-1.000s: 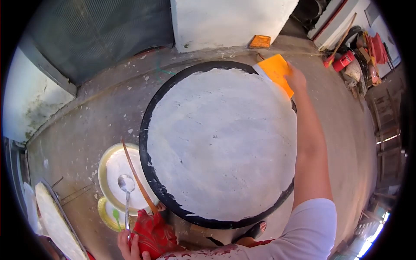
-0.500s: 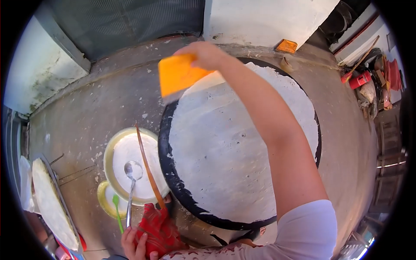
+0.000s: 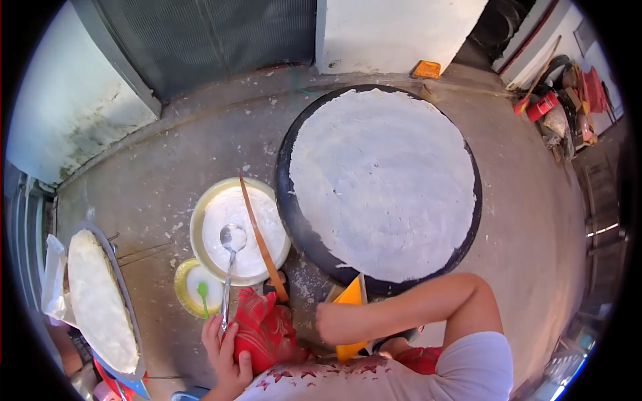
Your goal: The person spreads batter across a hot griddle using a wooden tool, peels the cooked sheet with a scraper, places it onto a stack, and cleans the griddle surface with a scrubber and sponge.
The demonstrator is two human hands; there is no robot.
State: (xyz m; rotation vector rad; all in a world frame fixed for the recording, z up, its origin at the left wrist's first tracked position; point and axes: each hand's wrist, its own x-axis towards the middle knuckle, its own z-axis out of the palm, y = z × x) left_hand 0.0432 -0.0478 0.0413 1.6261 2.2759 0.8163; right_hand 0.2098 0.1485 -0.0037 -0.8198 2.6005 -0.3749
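Observation:
My right hand (image 3: 334,323) is closed round an orange scraper (image 3: 350,294), low beside the near edge of a round black griddle (image 3: 299,230). A thin white layer of batter (image 3: 384,187) covers most of the griddle. Near my lap, my left hand (image 3: 229,354) rests at the handle of a metal ladle (image 3: 232,242) and against red cloth (image 3: 257,327); its fingers are partly spread. The ladle's bowl lies over white batter in a large basin (image 3: 196,230), with a curved brown strip (image 3: 259,234) across it. A smaller yellow bowl (image 3: 182,294) holds a green spoon (image 3: 202,291).
At the left, a tray (image 3: 137,327) bears a pile of pale flat sheets (image 3: 100,301). An orange block (image 3: 426,69) sits by the white wall (image 3: 394,37). Red and assorted items (image 3: 543,105) stand at the upper right.
My right hand has swept the scraper from the griddle's far right round its far left edge, then down to the near side by my body. More of the griddle's surface now shows.

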